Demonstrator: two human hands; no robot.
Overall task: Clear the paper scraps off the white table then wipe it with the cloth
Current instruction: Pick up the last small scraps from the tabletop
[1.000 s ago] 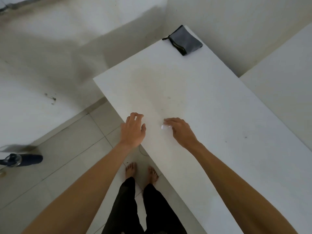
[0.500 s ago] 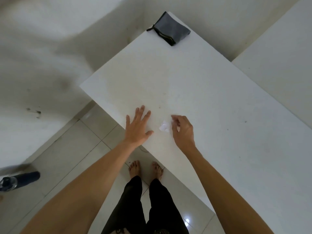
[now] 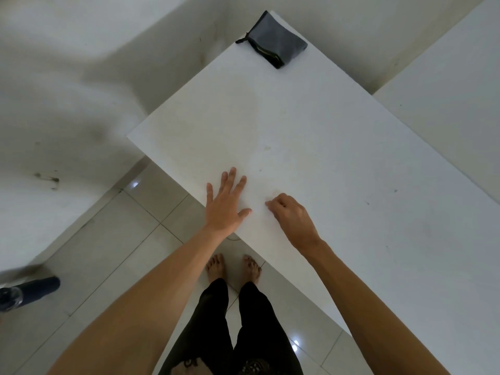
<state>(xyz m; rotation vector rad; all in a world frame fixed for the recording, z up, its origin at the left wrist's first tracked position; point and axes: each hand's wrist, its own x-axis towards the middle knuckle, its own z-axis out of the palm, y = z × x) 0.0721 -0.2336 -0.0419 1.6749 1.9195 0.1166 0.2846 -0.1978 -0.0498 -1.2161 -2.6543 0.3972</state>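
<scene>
The white table [image 3: 324,125] runs from the centre to the lower right. My left hand [image 3: 226,204] lies flat on it at the near edge, fingers straight and spread. Just to its right, my right hand [image 3: 292,217] rests on the table with its fingers curled under, fingertips pointing toward the left hand. The small white paper scrap seen earlier is hidden, apparently inside those curled fingers. A folded grey cloth [image 3: 277,40] with a dark edge lies on the far corner of the table, well beyond both hands.
A second white surface [image 3: 446,85] adjoins the table at the right. White walls close off the far side. On the tiled floor [image 3: 108,253] a dark bottle [image 3: 29,290] lies at the left, and my bare feet [image 3: 232,266] stand by the table edge.
My left hand went from curled at the table edge to flat and spread. My right hand slid left over the white scrap and curled; the scrap is no longer visible.
</scene>
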